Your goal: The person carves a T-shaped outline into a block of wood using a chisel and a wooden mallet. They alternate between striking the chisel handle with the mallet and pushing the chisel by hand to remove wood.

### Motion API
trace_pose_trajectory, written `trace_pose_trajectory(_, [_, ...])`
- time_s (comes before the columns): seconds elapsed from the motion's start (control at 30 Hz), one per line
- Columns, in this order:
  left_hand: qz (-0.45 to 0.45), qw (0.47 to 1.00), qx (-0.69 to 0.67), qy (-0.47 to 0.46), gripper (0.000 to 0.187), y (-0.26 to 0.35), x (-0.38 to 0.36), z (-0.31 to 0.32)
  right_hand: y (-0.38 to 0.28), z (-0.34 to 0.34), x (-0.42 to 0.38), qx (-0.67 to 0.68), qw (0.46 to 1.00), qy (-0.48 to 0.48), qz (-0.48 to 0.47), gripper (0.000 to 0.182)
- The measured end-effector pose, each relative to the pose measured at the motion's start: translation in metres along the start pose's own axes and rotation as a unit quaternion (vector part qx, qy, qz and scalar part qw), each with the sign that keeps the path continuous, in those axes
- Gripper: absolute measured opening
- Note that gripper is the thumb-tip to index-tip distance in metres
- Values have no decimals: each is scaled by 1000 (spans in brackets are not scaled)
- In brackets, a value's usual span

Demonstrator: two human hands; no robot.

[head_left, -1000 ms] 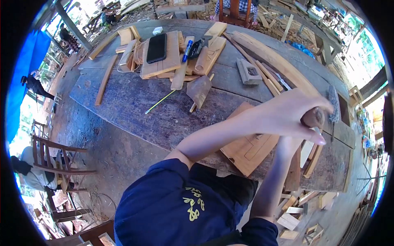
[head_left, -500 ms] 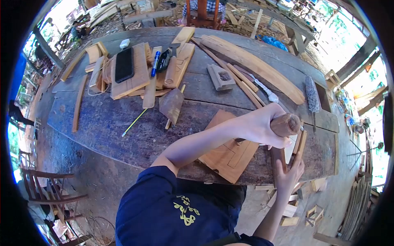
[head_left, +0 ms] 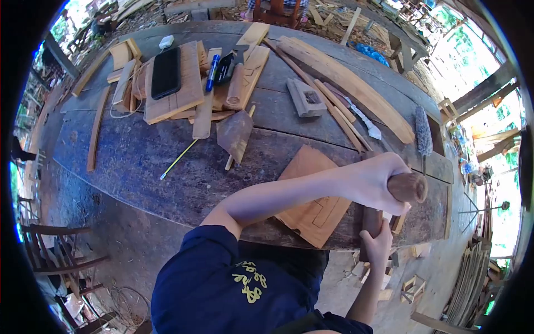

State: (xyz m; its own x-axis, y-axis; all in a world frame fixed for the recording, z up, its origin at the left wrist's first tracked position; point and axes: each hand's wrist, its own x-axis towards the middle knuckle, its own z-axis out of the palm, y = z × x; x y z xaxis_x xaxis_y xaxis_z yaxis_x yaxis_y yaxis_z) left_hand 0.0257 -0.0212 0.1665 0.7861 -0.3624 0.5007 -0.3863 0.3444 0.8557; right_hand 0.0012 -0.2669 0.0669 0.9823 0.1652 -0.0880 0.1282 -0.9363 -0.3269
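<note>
Since the wooden handle (head_left: 409,187) looks stiff and sturdy, I'd grip it mid-length; my left hand (head_left: 381,181) encloses it toward the bench (head_left: 150,150)'s near right corner. My right hand (head_left: 379,245) touches a dark wood strip (head_left: 370,220), clamped or not I can't tell.

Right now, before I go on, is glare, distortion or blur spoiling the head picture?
Head view: strong fisheye bends the outer edges of the table, with black corners; daylight washes out parts of the far right background; the phone shows a dark screen without strong glare; the left hand and right hand have readable outlines, though fine detail between them is too small to judge.
</note>
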Motion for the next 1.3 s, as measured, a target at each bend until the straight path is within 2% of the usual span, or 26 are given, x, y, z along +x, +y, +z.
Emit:
trace_pose_trajectory(0.03, [-3, 1000, 11, -4, 21, -1, 0, -1, 4, 2, -5, 214, 977, -8, 1, 48])
trace_pose_trajectory(0.07, [-7, 1000, 22, -11, 21, -1, -1, -3, 6, 4, -8, 419, 908, -15, 5, 43])
trace_pose_trajectory(0.1, [-8, 1000, 20, -11, 21, 1, -2, -5, -17, -17, -21, 504, 852, -89, 107, 39])
trace_pose_trajectory(0.13, [-18, 999, 27, -19, 20, 3, -2, -7, -21, -18, -28, 505, 852, -85, 110, 39])
trace_pose_trajectory(0.2, [-24, 999, 28, -38, 19, 4, -1, -7, -19, -20, -43, 626, 768, -106, 87, 46])
trace_pose_trajectory(0.27, [-6, 999, 39, -15, 19, 2, 0, -7, -10, -20, -50, 579, 808, -83, 75, 51])
trace_pose_trajectory(0.33, [-21, 999, 38, -23, 19, 5, 1, -7, -5, -21, -58, 473, 875, -65, 77, 53])
trace_pose_trajectory(0.4, [-47, 998, 16, -26, 19, 4, 0, -6, -1, -24, -62, 492, 865, -62, 80, 55])
trace_pose_trajectory(0.47, [-42, 999, 11, -29, 18, 6, -1, -6, 1, -31, -67, 628, 778, 23, 16, 54])
trace_pose_trajectory(0.5, [-40, 999, 7, -30, 17, 7, -1, -5, -14, -45, -66, 660, 749, 37, 28, 63])
trace_pose_trajectory(0.53, [-40, 999, 4, -36, 17, 6, -2, -3, 10, -50, -67, 676, 736, -22, 12, 67])
trace_pose_trajectory(0.6, [2, 1000, -3, 7, 17, -1, -1, 2, 38, -53, -64, 420, 901, 96, 44, 72])
trace_pose_trajectory(0.63, [5, 1000, -6, -1, 17, -4, -1, 3, 23, -65, -65, 419, 901, 104, 47, 72])
trace_pose_trajectory(0.7, [-11, 1000, 22, 4, 17, -10, -1, 3, -12, -94, -66, 201, 970, 120, -69, 66])
trace_pose_trajectory(0.73, [-9, 1000, 19, 1, 17, -11, -1, 2, -9, -101, -67, 199, 970, 123, -67, 66])
trace_pose_trajectory(0.8, [-39, 998, 47, -18, 15, -14, -2, 0, 3, -116, -69, 189, 941, 250, -129, 65])
trace_pose_trajectory(0.87, [-52, 998, 41, -12, 16, -12, -3, 0, -2, -147, -87, 308, 916, 250, -56, 61])
trace_pose_trajectory(0.93, [-61, 997, 38, -4, 16, -12, -2, -1, -22, -176, -78, 279, 880, 312, -225, 56])
trace_pose_trajectory(0.97, [-55, 997, 44, -9, 16, -13, -2, -2, -48, -176, -74, 304, 850, 379, -204, 68])
trace_pose_trajectory(1.0, [-49, 997, 50, -13, 17, -14, -2, -2, -50, -180, -74, 303, 849, 380, -205, 68])
trace_pose_trajectory(1.07, [-47, 998, 43, -20, 16, -13, -3, 0, -52, -186, -76, 199, 888, 361, -205, 59])
trace_pose_trajectory(1.1, [-45, 998, 36, -25, 15, -13, -3, 1, -56, -190, -84, 131, 931, 300, -160, 60])
trace_pose_trajectory(1.13, [-43, 998, 36, -23, 15, -18, -3, 3, -72, -192, -82, 130, 931, 299, -162, 60])
trace_pose_trajectory(1.2, [-8, 998, 45, -30, 14, -26, -2, 6, -110, -191, -73, -33, 957, 152, -246, 56])
trace_pose_trajectory(1.23, [-6, 998, 48, -27, 14, -24, -2, 5, -107, -195, -73, -34, 955, 152, -250, 56])
trace_pose_trajectory(1.3, [-1, 996, 86, -33, 13, -23, -3, 6, -90, -205, -76, -134, 936, 236, -225, 57])
